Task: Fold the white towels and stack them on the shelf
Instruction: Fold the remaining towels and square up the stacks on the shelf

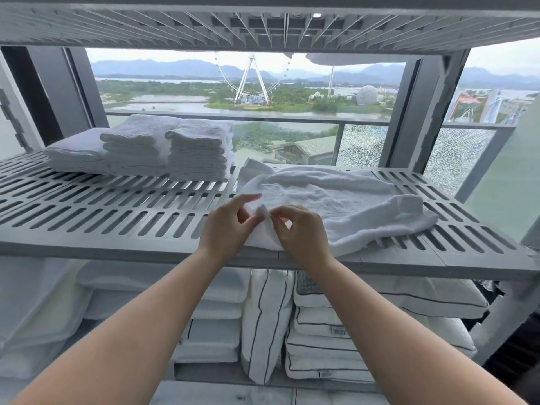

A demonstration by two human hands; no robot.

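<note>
Grey slotted shelf [117, 206] spans the view, w/ white pillows [321, 340] packed on the level under it. A loose white towel [336, 200] lies crumpled on the shelf's right half, near edge at the front lip; three stacks of folded towels [163, 147] sit at the shelf's back left, apart from it. At the shelf's front middle the left hand [225, 226] & right hand [298, 232] meet, both pinching one bunched corner of the loose towel btw thumb and fingertips.

both hands [226, 228] [298, 229] pinch one corner of a loose white towel [350, 200] on the slatted shelf [117, 209].
</note>
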